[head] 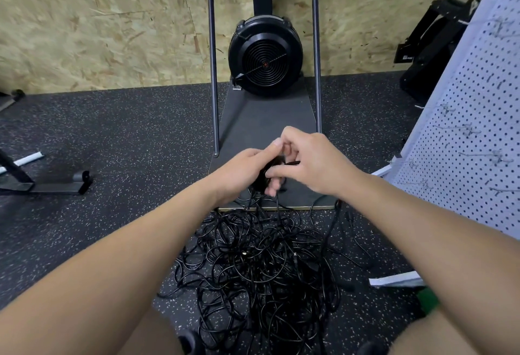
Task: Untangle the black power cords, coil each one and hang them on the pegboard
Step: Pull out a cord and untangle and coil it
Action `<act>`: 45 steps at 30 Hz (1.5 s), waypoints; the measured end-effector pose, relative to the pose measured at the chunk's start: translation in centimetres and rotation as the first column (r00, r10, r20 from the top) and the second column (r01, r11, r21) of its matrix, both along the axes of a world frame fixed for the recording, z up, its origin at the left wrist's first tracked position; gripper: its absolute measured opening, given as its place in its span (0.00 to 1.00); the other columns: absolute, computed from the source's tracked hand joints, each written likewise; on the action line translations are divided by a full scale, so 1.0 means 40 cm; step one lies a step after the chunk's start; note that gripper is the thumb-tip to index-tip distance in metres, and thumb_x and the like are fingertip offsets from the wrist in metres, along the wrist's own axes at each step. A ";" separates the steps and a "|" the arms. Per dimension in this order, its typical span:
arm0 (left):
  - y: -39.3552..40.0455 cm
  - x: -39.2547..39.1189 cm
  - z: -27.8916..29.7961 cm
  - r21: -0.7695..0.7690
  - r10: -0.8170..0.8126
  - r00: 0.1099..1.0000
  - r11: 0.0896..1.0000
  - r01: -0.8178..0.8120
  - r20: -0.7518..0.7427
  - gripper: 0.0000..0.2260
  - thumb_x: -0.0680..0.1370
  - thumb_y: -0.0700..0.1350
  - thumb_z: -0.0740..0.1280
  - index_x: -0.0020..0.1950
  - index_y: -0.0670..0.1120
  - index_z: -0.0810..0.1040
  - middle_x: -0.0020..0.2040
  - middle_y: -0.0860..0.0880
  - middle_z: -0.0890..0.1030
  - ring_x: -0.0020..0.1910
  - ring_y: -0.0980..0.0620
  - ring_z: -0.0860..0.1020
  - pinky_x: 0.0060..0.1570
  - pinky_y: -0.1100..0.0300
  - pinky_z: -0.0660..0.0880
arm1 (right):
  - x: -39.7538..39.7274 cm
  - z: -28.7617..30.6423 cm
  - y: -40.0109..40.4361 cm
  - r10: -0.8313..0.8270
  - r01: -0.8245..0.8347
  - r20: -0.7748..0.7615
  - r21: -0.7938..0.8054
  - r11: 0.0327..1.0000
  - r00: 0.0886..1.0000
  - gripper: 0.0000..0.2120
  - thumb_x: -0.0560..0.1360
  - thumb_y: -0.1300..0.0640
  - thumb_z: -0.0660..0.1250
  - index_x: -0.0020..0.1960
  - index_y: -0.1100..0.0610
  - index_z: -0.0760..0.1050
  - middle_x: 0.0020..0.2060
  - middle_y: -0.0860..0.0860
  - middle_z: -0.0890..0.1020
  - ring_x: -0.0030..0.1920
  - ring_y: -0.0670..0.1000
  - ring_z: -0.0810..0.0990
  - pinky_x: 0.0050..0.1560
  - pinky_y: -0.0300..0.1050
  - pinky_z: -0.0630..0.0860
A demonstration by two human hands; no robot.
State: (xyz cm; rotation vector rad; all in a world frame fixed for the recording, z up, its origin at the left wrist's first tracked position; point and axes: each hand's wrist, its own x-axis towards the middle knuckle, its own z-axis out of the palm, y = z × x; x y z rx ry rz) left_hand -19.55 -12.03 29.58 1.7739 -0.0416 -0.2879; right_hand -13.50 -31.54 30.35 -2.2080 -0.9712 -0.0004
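Black power cords (pixel 261 267): tangled heap on floor (pixel 118 135) before us. Our left hand (pixel 239 174) grips small coil (pixel 266 173), raised clear of heap; right hand (pixel 312 163) fingers pinch strand, likely winding. Pegboard (pixel 461 135) at right, within reach.

Tangled black power cords (pixel 261 264) heaped on floor, small coiled bundle (pixel 266 176) raised above, white pegboard (pixel 475 135) right
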 end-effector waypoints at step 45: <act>0.005 0.006 0.003 -0.092 0.104 0.991 0.989 -0.112 -0.083 0.27 0.88 0.63 0.60 0.48 0.40 0.81 0.39 0.40 0.83 0.36 0.44 0.81 0.40 0.56 0.78 | 0.023 -0.002 -0.006 0.050 -0.053 0.047 0.049 0.997 0.998 0.12 0.80 0.49 0.77 0.59 0.47 0.76 0.51 0.42 0.80 0.47 0.43 0.79 0.53 0.49 0.79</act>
